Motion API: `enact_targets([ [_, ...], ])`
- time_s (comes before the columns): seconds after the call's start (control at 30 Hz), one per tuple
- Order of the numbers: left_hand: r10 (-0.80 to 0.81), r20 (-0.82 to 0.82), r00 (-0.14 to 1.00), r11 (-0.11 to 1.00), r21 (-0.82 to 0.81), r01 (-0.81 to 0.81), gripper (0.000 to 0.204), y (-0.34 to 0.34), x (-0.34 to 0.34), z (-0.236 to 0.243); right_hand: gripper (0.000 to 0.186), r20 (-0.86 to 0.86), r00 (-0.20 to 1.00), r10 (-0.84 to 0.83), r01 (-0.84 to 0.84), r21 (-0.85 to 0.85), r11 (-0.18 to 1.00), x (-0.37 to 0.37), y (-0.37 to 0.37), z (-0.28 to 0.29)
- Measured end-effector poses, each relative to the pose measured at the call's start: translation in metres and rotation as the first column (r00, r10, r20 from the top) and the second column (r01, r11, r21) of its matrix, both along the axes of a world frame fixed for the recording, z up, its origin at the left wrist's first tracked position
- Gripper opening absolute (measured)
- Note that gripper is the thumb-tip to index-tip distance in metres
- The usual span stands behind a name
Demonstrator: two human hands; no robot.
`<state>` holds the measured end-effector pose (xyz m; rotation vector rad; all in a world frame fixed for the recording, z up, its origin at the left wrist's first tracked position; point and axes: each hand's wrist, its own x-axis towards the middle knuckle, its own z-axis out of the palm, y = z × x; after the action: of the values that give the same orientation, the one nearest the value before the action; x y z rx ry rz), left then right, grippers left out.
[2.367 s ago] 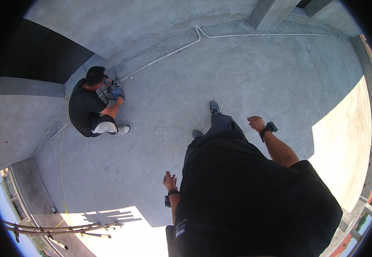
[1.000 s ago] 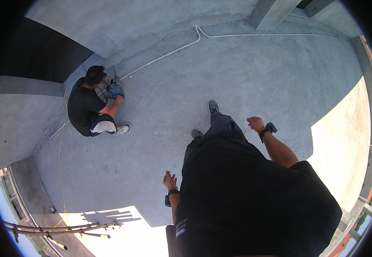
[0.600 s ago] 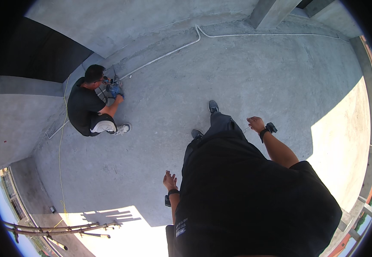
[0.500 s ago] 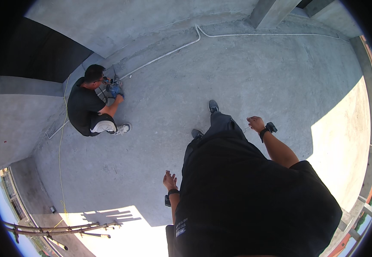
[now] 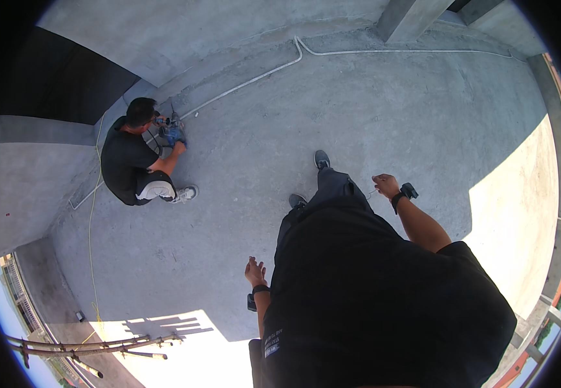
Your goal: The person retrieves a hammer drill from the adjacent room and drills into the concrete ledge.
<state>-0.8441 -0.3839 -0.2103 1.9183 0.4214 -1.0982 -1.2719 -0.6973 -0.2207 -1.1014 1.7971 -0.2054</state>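
Note:
I stand on a grey concrete floor (image 5: 384,103) and look down past my dark shirt and my two shoes. My left hand (image 5: 254,271) hangs at my side with the fingers loosely apart and nothing in it; a dark band sits on the wrist. My right hand (image 5: 385,185) is held out over the floor with a dark watch on the wrist. A thin light object seems to stick out of its fingers, too small to make out.
A person in a black shirt (image 5: 131,167) crouches at the foot of the wall with a blue power tool (image 5: 175,134). A white conduit (image 5: 254,77) runs along the wall base. A yellow cord (image 5: 90,246) trails across the floor. Scaffold poles (image 5: 93,348) lie at the sunlit edge.
The crouching person has turned the head and leaned slightly closer to the tool. My hands and feet have barely moved.

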Motion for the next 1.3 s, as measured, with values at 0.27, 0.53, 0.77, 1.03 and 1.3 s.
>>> enact_targets([
  [0.27, -0.010, -0.005, 1.000, 1.000, -0.010, 0.010, 0.040, -0.0015, -0.0001, 0.0004, 0.030, -0.011, 0.999, -0.037, 0.038, 0.033, 0.999, 0.0023, -0.0024, 0.0029],
  [0.53, -0.010, 0.004, 1.000, 1.000, 0.009, 0.009, 0.039, -0.0036, -0.0023, 0.0017, 0.029, -0.012, 1.000, -0.012, 0.012, 0.008, 1.000, 0.0023, -0.0007, 0.0024],
  [0.77, -0.011, 0.001, 1.000, 1.000, -0.011, 0.011, 0.040, -0.0036, -0.0040, 0.0022, 0.029, -0.030, 0.999, -0.018, 0.019, 0.015, 1.000, -0.0011, -0.0004, 0.0002],
  [1.03, -0.023, 0.012, 1.000, 1.000, -0.009, 0.023, 0.040, -0.0005, -0.0041, -0.0011, 0.028, 0.010, 0.999, -0.031, 0.031, 0.007, 0.999, 0.0007, 0.0022, 0.0029],
  [1.3, -0.010, 0.005, 1.000, 1.000, -0.018, 0.010, 0.039, -0.0013, -0.0056, 0.0017, 0.029, 0.000, 1.000, -0.029, 0.029, -0.004, 1.000, 0.0011, 0.0041, 0.0055],
])
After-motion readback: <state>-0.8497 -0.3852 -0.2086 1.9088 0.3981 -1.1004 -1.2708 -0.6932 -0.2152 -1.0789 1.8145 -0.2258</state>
